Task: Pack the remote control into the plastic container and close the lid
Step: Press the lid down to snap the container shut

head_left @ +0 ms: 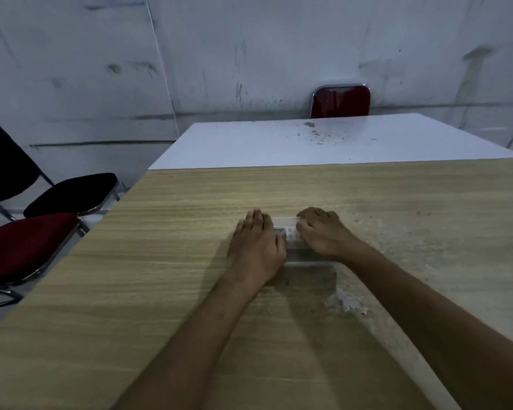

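Note:
A small clear plastic container [293,245] sits on the wooden table [160,261], mostly covered by both hands. My left hand [255,247] lies flat over its left side, fingers pointing away from me. My right hand [320,232] rests on its right side with the fingers curled over the lid's far edge. A grey shape shows dimly through the lid between the hands; I cannot tell whether it is the remote control.
A white table [323,143] adjoins the far edge of the wooden one, with a red chair [341,102] behind it. A black chair [71,192] and a red chair [27,244] stand at the left. A chipped patch [347,301] marks the tabletop near my right forearm.

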